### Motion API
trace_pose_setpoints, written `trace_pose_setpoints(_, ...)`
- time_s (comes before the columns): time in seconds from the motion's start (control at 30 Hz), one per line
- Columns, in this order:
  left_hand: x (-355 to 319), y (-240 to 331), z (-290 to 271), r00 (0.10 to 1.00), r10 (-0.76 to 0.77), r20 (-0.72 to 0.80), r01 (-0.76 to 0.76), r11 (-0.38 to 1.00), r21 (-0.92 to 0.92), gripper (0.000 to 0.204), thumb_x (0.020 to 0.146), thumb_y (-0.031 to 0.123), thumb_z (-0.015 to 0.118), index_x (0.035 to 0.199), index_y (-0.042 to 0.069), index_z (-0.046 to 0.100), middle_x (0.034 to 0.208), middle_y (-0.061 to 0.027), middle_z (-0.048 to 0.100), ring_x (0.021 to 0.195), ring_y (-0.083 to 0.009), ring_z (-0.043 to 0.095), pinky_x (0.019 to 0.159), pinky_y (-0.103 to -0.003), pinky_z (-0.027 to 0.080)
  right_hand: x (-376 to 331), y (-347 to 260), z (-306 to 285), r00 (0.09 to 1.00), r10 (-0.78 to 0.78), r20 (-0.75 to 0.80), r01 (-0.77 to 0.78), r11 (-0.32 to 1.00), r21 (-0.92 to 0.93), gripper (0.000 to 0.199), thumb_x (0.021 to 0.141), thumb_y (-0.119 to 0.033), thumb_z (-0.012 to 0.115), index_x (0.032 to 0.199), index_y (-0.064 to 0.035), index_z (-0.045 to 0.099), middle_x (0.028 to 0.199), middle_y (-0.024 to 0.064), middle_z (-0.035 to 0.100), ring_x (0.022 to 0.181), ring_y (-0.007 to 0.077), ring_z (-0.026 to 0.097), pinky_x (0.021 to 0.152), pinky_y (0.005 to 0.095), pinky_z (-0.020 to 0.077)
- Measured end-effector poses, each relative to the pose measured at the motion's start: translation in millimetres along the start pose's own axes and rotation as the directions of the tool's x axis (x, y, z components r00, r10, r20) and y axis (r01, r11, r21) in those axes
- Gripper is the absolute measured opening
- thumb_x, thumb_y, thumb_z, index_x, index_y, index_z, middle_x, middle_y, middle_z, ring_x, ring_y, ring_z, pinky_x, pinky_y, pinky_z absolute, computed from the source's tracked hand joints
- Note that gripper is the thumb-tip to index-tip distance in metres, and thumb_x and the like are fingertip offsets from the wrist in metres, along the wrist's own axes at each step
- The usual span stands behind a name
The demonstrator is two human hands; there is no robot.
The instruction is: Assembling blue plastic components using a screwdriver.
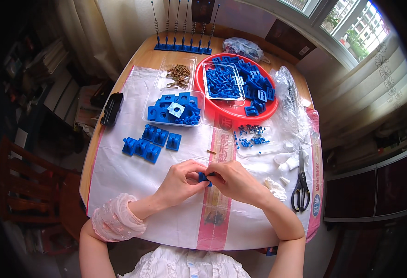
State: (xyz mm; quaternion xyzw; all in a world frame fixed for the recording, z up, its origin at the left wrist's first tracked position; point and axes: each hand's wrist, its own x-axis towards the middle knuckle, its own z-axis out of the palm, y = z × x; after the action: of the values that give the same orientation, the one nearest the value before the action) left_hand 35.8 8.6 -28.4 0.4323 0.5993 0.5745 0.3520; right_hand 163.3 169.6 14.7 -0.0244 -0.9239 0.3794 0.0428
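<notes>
Between my hands, just above the covered table, is a small blue plastic part [203, 178], mostly hidden by my fingers. My left hand [183, 180] closes on it from the left, thumb and fingers pinching. From the right, my right hand [231, 178] pinches at the same part; a dark bit shows at its fingertips, too small to name. Just beyond my hands a single brass pin [211, 151] lies on the sheet. To the left of it stand several blue square-based pieces with upright posts [151, 153], grouped together.
A clear box [146, 116] of blue plates stands beyond; brass pins [179, 75] fill another. The red basin [226, 116] holds blue parts. Tiny blue bits [251, 136], scissors [300, 192], white scraps [275, 187] and a plastic bag [290, 95] lie right. A black case [112, 109] sits left; a rod rack [183, 48] stands behind.
</notes>
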Motion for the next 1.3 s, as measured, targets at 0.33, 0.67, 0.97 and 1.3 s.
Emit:
trace_pose_setpoints(0.33,-1.4,-2.5,0.1,1.000,0.003,-0.002,-0.003,1.000,-0.012,0.026,0.084,-0.004,0.073,0.110,-0.003,0.072,0.114,-0.0106,0.067,0.092,-0.0163,0.073,0.079,-0.026,0.062,-1.3,-2.4,4.3,0.999,-0.015,-0.045,0.016,1.000,0.015,0.011,0.087,-0.001,0.065,0.097,0.0037,0.065,0.078,0.0199,0.068,0.073,0.0375,0.069,0.064,0.0415,0.0529)
trace_pose_setpoints(0.67,1.0,-7.7,-5.8,0.999,-0.052,0.002,0.052,0.995,-0.082,0.024,0.086,-0.006,0.071,0.109,-0.002,0.072,0.120,-0.0076,0.066,0.091,-0.0135,0.071,0.078,-0.023,0.059,-3.5,-8.8,20.1,0.983,-0.105,-0.151,0.091,0.991,-0.093,0.008,0.091,0.000,0.061,0.097,0.0003,0.056,0.078,0.0184,0.065,0.072,0.0397,0.066,0.063,0.0474,0.0507)
trace_pose_setpoints(0.97,1.0,-3.9,-8.5,0.991,-0.127,0.040,0.130,0.988,-0.085,0.023,0.087,-0.006,0.071,0.110,-0.002,0.072,0.124,-0.0068,0.064,0.094,-0.0135,0.071,0.079,-0.023,0.058,-0.3,-4.6,20.5,0.982,-0.101,-0.159,0.092,0.994,-0.064,0.008,0.092,0.000,0.061,0.097,-0.0008,0.056,0.079,0.0180,0.066,0.071,0.0382,0.067,0.062,0.0454,0.0518)
trace_pose_setpoints(1.3,2.4,-2.7,-6.2,0.994,-0.103,0.027,0.105,0.984,-0.146,0.021,0.088,-0.004,0.072,0.109,-0.002,0.073,0.120,-0.0069,0.067,0.094,-0.0142,0.071,0.081,-0.024,0.057,-3.4,-5.2,14.8,0.989,-0.079,-0.126,0.076,0.997,-0.026,0.010,0.092,-0.001,0.063,0.100,-0.0011,0.057,0.079,0.0167,0.067,0.069,0.0348,0.067,0.062,0.0413,0.0526)
